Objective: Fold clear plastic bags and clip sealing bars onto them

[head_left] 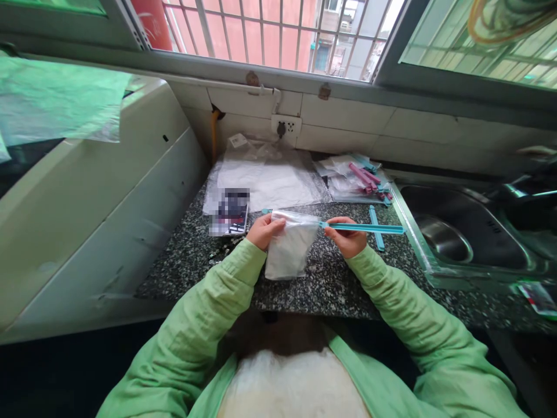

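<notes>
Two hands: both closed on items.
Left hand (262,230): pinches plastic bag (289,249) top.
Right hand (347,237): grips blue clip (365,228) across the bag.
Surface: speckled counter (331,281).

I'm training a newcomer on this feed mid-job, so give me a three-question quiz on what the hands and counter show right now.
1. True or false: the left hand grips the top of the small plastic bag.
2. What does the right hand hold? A) pink clip B) teal sealing clip C) phone
3. Which fixture lies right of the granite counter?

Key: 1 true. 2 B; the clip runs along the bag's top edge. 3 the steel sink.
</notes>
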### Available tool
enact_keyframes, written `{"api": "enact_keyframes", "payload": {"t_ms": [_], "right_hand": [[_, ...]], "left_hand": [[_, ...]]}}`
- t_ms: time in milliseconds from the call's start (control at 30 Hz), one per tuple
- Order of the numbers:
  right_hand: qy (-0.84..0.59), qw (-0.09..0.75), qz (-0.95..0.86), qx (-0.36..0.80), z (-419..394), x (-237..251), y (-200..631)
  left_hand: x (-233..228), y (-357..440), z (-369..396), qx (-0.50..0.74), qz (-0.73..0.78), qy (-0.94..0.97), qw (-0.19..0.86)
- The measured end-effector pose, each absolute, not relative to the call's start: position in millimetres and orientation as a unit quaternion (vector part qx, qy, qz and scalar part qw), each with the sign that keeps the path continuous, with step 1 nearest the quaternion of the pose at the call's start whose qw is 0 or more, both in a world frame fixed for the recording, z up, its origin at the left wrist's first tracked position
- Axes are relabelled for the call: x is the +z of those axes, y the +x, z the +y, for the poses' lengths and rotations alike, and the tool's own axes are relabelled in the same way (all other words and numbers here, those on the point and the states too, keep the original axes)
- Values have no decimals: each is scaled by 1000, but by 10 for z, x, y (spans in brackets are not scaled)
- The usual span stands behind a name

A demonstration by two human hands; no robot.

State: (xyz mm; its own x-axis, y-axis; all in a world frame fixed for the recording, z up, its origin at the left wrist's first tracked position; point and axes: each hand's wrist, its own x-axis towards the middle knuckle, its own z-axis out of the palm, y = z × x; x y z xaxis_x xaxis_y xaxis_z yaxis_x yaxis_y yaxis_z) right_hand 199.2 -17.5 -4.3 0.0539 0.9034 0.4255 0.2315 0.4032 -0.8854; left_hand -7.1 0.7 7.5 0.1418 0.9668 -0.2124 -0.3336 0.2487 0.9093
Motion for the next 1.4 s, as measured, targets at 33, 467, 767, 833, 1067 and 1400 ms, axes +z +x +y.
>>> {"api": "enact_keyframes", "payload": {"t_ms": [33, 467, 767, 833, 1067, 1400], "right_hand": [[-458, 565, -619, 296, -177, -42, 1991], [-460, 567, -620, 286, -217, 22, 1988], [-453, 574, -624, 274, -218, 31, 1992], [-454, 570, -629, 272, -216, 28, 1993], [-452, 554, -647, 263, -224, 9, 2002], [-450, 530, -676, 245, -232, 12, 2000]], "left_hand": [[84, -66, 6, 487, 437, 359, 665], [110, -30, -9, 477, 436, 326, 690], [33, -24, 13, 476, 428, 315, 701], [34, -23, 12, 479, 426, 309, 703], [62, -16, 2, 470, 426, 294, 715], [18, -17, 18, 490, 409, 296, 711]]}}
